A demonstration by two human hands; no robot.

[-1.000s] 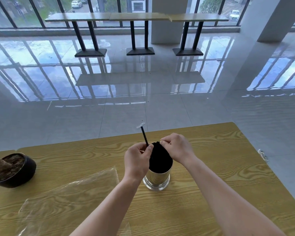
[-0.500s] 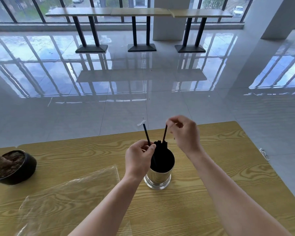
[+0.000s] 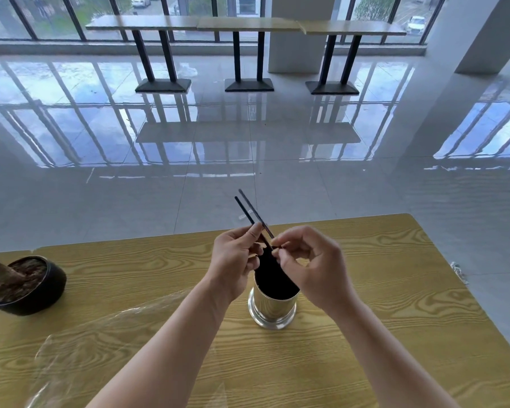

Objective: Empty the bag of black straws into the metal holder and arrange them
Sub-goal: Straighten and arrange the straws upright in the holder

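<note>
Yellow wood-grain table [image 3: 395,290] in a bright room; glossy grey tile floor [image 3: 277,178], tall windows. Round shiny metal holder [image 3: 273,310] upright mid-table, packed with thin black straws [image 3: 273,275]. Just above it, left hand [image 3: 233,260] pinching one straw [image 3: 243,212], right hand [image 3: 309,260] pinching another straw [image 3: 252,207], both tilted. Clear plastic bag [image 3: 100,343] flat at the left.

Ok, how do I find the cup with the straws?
Look at the wooden table in front. Near its middle stands a metal cup packed with black straws. It is the only metal thing there; the plant pot on the left is dull black.
</note>
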